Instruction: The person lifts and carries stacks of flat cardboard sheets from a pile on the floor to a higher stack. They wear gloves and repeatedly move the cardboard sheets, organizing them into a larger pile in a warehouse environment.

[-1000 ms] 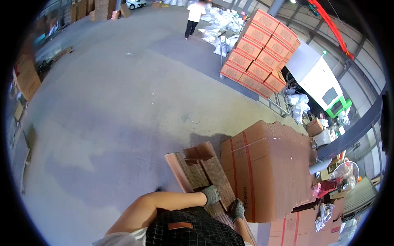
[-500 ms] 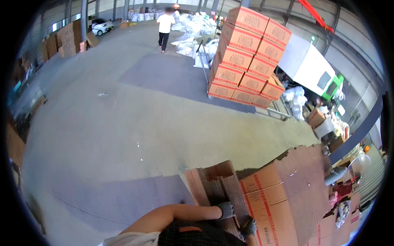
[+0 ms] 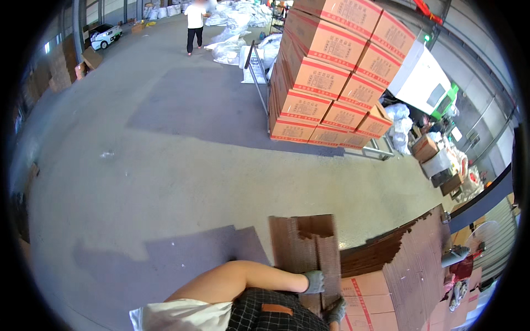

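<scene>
In grey work gloves, my left hand (image 3: 314,282) and my right hand (image 3: 335,310) are both closed on a bundle of folded brown cardboard (image 3: 287,245) in front of my body. The left hand grips across its upper middle, while the right one holds the right edge lower down. Corrugated edges and a fold opening show at its far end. Just right of the bundle lie flattened printed cartons (image 3: 372,292) with red stripes, partly covered by a brown corrugated sheet (image 3: 417,270) with a ragged edge.
Striped cartons (image 3: 326,71) are stacked high on a metal trolley (image 3: 381,151) ahead. A person in a white shirt (image 3: 195,25) stands far off near white sacks (image 3: 229,47). A blue-grey post (image 3: 480,201) and a fan (image 3: 483,237) are at the right.
The bundle in my hands has swung upright and slightly right. The loaded trolley looks nearer, and the far person and sacks have shifted left in view.
</scene>
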{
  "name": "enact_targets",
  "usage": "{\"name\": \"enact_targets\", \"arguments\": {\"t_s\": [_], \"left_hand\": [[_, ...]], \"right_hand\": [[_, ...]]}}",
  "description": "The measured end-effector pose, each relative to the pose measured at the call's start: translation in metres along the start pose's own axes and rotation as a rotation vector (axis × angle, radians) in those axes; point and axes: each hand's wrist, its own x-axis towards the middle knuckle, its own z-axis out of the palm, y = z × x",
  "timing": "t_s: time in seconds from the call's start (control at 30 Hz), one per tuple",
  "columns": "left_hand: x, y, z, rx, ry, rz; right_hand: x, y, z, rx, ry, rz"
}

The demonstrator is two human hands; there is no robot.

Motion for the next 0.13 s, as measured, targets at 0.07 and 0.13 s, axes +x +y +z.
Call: {"name": "enact_targets", "arguments": {"t_s": [0.07, 0.13], "left_hand": [[0.015, -0.065, -0.022, -0.014, -0.035, 0.064], [0.03, -0.123, -0.036, 0.041, -0.081, 0.128]], "right_hand": [[0.031, -0.02, 0.014, 0.146, 0.056, 0.019], [0.084, -0.02, 0.027, 0.227, 0.12, 0.046]]}}
